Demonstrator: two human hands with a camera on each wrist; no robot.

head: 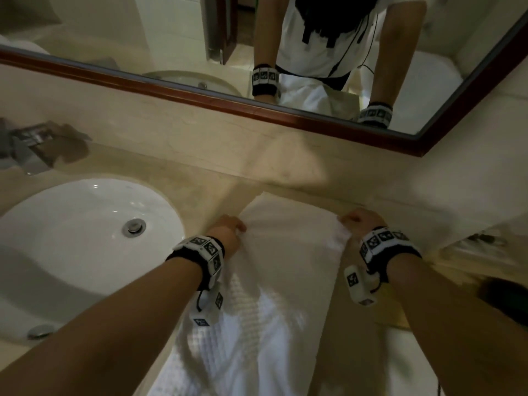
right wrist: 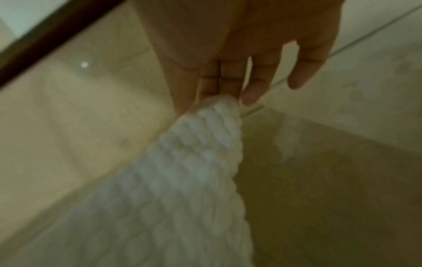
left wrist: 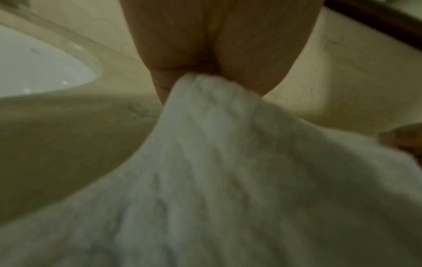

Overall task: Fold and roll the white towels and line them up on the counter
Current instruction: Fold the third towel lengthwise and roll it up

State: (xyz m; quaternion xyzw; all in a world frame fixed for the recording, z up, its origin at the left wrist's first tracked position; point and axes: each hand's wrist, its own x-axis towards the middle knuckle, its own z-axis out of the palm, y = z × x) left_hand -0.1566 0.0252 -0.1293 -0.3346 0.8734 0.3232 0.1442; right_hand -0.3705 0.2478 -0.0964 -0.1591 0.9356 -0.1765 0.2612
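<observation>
The left hand (head: pixel 225 232) pinches the left edge of the white towel (head: pixel 285 267), cloth bunched between thumb and fingers in the left wrist view. The right hand (head: pixel 361 224) pinches the opposite edge between thumb and first fingers; its outer fingers (right wrist: pixel 299 72) hang loose and hold nothing. Between the two grips the towel is drawn taut across its width, its far part on the beige tabletop (head: pixel 200 155) below the mirror (head: pixel 285 107), its near end trailing over the front edge toward the person. The sink (head: pixel 85 235) sits just left of the towel.

Risks, as I judge them: both pinches take little cloth, so a hard tug could slip a corner free and skew the fold. The overhanging near end could drag the towel off the tabletop if both grips let go. Drifting left could drop an edge into the basin.
</observation>
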